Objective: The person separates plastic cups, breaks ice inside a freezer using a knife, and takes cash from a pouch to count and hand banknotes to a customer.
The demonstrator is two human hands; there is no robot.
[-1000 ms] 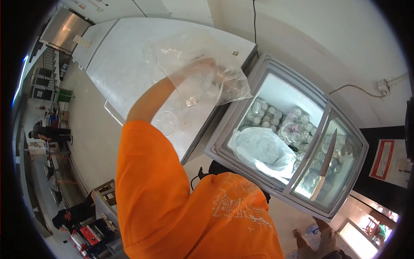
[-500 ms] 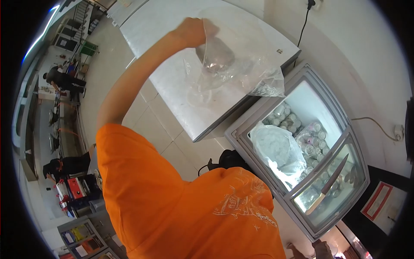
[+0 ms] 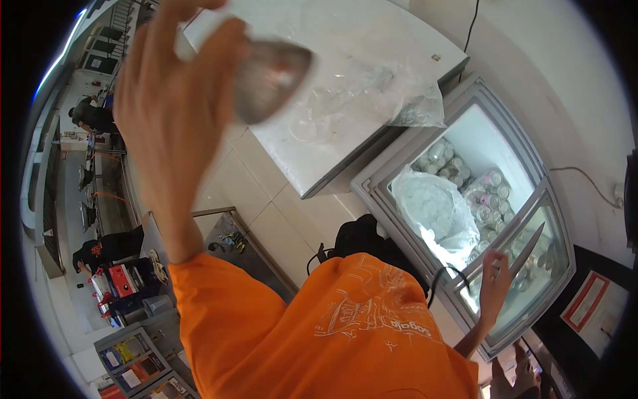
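Note:
My left hand (image 3: 176, 93) is raised close to the camera, its fingers closed around a blurred, dark grey-brown oval piece (image 3: 272, 80) with reddish spots; its exact kind cannot be made out. Beyond it, a clear plastic bag (image 3: 372, 93) lies crumpled on the white worktop (image 3: 286, 153). At the lower right, my right hand (image 3: 493, 282) is over the glass lid of a chest freezer, closed at the handle of a knife (image 3: 527, 249). The blade points up and right; the handle is mostly hidden by the fingers.
The chest freezer (image 3: 385, 156) holds several cans (image 3: 488, 199) and a white plastic bag (image 3: 428, 203). Behind my left arm stands a dark-topped table (image 3: 242, 249) with small items on it. Two people (image 3: 93, 116) work at the counter on the left. A cable (image 3: 473, 26) hangs on the wall.
My left hand has come out of the plastic bag and up toward the camera with the oval piece. My right hand has come into view at the knife on the freezer lid.

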